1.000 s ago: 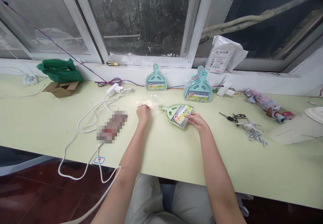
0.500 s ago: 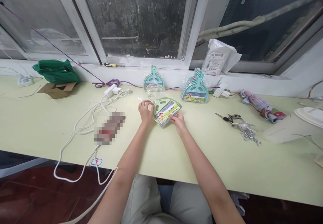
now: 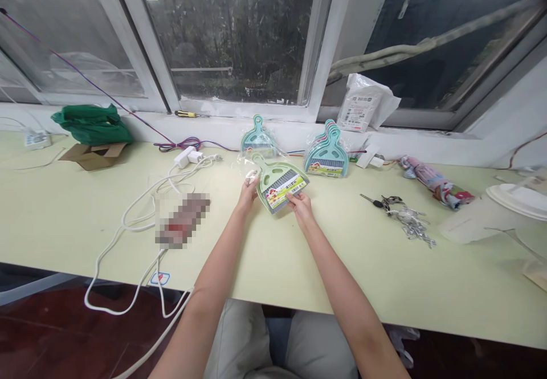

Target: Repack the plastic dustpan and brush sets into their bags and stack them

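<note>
Green dustpan (image 3: 277, 184) near stacked dustpans (image 3: 325, 154)

Honestly nothing here is actually readable. The green dustpan set (image 3: 277, 183) has a yellow label strip with a little cartoon and some print, way too small to make out. Same deal with the labels on the stack of dustpan sets (image 3: 327, 157) by the window, and the white packet (image 3: 363, 105) on the sill has printed lines that are just blur.

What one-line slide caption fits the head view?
Both hands, left hand and right hand, hold a green mini dustpan set over the table.
</note>
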`<state>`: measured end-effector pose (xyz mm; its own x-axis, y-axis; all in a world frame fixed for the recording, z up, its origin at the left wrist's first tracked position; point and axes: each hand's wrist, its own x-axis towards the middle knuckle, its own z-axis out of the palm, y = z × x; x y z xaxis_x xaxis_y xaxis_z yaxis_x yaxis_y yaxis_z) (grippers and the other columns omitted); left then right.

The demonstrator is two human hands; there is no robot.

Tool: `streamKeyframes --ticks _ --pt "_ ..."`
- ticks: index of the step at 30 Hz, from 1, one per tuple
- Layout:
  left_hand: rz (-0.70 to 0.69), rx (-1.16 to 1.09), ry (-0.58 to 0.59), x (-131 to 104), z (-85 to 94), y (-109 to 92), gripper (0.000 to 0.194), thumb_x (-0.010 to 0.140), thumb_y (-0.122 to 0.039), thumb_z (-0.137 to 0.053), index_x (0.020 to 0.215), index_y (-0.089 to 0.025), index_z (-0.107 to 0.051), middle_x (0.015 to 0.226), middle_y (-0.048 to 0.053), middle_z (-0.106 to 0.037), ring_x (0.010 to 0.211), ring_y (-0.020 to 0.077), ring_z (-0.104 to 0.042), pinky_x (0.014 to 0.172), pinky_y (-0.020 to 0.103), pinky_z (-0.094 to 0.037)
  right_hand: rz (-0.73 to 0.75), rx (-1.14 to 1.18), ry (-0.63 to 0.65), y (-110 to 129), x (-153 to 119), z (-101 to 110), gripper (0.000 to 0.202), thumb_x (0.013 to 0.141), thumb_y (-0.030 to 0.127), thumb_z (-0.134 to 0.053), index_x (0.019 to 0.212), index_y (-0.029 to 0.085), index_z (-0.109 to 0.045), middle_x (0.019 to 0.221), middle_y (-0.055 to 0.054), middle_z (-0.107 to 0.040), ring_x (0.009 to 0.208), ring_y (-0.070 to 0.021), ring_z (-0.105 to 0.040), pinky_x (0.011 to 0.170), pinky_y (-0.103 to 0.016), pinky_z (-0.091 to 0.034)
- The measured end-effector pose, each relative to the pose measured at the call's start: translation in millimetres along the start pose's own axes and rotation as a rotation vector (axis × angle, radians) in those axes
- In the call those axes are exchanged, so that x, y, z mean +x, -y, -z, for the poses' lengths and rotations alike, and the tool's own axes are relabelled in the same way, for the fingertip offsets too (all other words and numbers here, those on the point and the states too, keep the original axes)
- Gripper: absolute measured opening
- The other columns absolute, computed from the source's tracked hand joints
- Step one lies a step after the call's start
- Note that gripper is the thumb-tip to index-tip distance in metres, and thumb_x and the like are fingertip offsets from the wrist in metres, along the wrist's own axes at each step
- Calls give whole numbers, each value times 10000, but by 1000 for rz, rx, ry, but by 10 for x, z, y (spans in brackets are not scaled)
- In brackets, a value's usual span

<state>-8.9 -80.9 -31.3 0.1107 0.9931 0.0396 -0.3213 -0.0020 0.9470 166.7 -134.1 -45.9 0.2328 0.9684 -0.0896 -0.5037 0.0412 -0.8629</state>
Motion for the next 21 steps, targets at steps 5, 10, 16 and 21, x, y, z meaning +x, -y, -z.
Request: streamKeyframes --ticks 5,10,16,21 --pt "28 80 156 -90 -86 -21 675 707 -484 -712 1289 -235 -478 1162 78 -655 957 203 -655 753 310 -527 64 22 -58 61 28 44 313 594 201 -806 851 170 -629 890 -32 -735 806 -148 -700 728 -239 -580" --pt "36 117 98 -86 -70 -22 650 682 -468 -735 1237 -226 -498 1133 77 -669 962 201 -654 807 332 -522 26 -78 20 159 36 76 343 556 199 -831 840 164 -641 841 -38 -733 759 -164 -697 693 -269 -591" --pt "64 97 199 -141 -196 7 577 683 -454 -741 1169 -210 -550 1157 89 -661 970 220 -654 806 347 -527 130 -31 -17 173 -10 8 417 586 249 -809 957 196 -628 908 -25 -726 835 -154 -688 730 -262 -584" --pt "76 105 215 -191 -332 21 558 698 -497 -718 1133 -177 -578 1151 106 -662 1026 251 -637 845 371 -522 110 2 -46 140 21 7 378 569 224 -809 895 186 -620 886 -19 -722 829 -147 -684 691 -227 -579"
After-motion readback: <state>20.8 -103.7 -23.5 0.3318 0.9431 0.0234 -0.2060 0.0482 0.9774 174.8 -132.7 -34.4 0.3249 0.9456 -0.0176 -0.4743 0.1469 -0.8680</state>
